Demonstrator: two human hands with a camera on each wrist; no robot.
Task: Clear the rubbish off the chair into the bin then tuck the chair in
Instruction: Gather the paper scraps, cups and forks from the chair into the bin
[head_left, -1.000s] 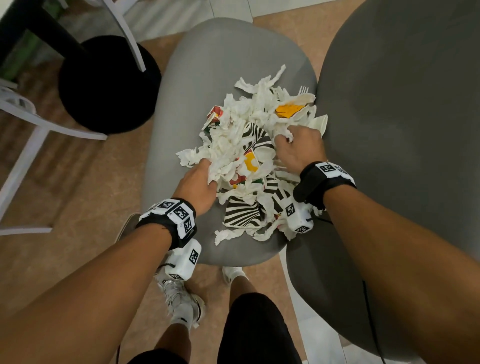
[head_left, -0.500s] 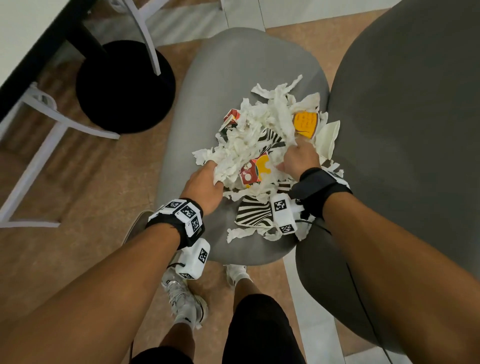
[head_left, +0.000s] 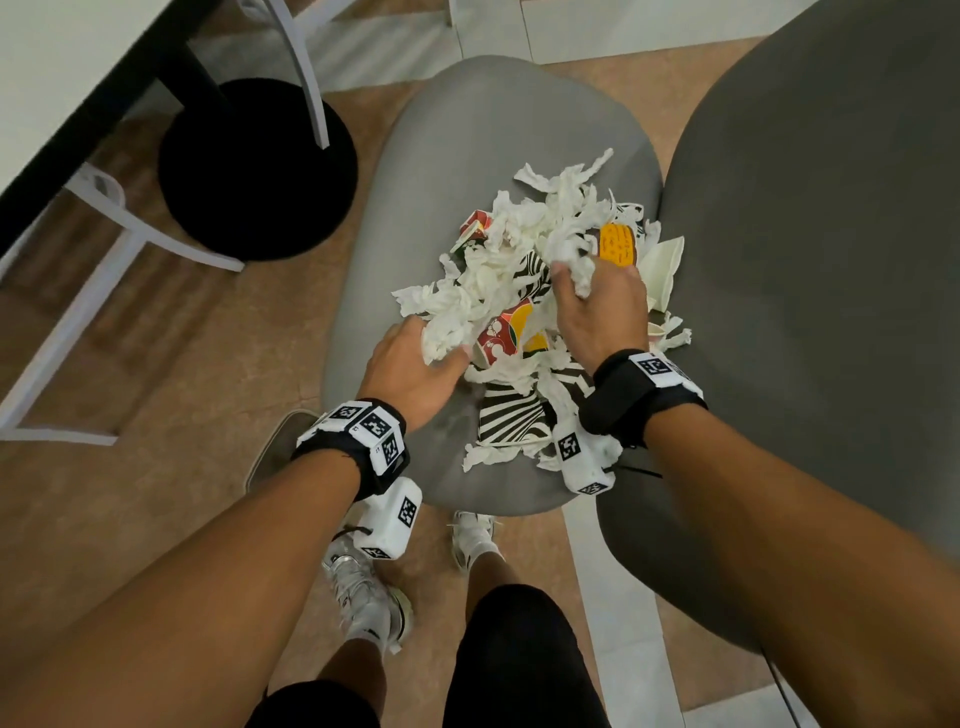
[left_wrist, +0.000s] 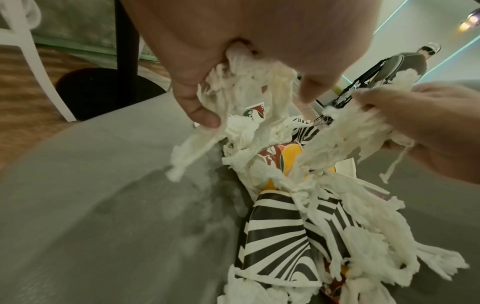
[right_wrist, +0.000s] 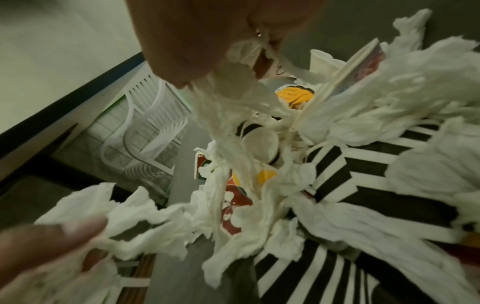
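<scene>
A heap of rubbish (head_left: 524, 291) lies on the grey chair seat (head_left: 457, 156): torn white tissue (left_wrist: 244, 127), zebra-striped paper (left_wrist: 275, 242), red and yellow wrappers (head_left: 506, 332) and an orange piece (head_left: 615, 244). My left hand (head_left: 415, 364) grips a bunch of tissue at the heap's left edge. My right hand (head_left: 597, 306) grips another bunch of tissue near the heap's top right. In the wrist views, tissue strands (right_wrist: 233, 115) hang from both fists. No bin is in view.
The chair's dark grey backrest (head_left: 831, 312) rises on the right. A table edge (head_left: 78, 130) and its black round base (head_left: 254, 171) are at the upper left, with a white chair's legs (head_left: 78, 312) beside them. My feet (head_left: 363, 587) stand below the seat.
Both hands have closed on the tissue and drawn the heap together. The right hand rose onto the pile, lifting strands. The head view shifted, showing more of the table.
</scene>
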